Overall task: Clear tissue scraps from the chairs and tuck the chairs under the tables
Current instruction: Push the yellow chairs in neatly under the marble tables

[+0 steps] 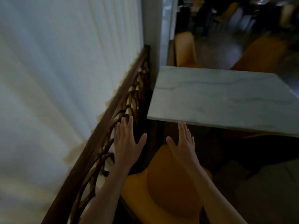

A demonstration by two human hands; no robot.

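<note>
A head-mounted view looks down at two bare arms reaching forward over an orange chair [168, 191] that stands near, just short of a marble-topped table [226, 97]. The left hand [127, 143] is spread flat, fingers straight and together, thumb out, holding nothing; it hovers in front of a dark wooden railing [113, 113] with woven panels on the left. The right hand [182, 141] is likewise flat and empty, its fingertips close under the table's near edge. Neither hand appears to grip the chair, though whether a palm touches it cannot be told.

No tissue scrap is visible on the part of the chair that shows, so the step in hand is probably tucking this chair in. To do it well, both hands should take the chair back evenly and push straight towards the table, keeping it clear of the railing on the left and the table's edge.

Much is hard to read: the picture is dim and motion-blurred. The chair's seat is mostly hidden beneath the arms and table, and its legs are out of view. A pale curtain [56, 78] fills the left. More orange chairs [184, 49] stand far off, indistinct.
</note>
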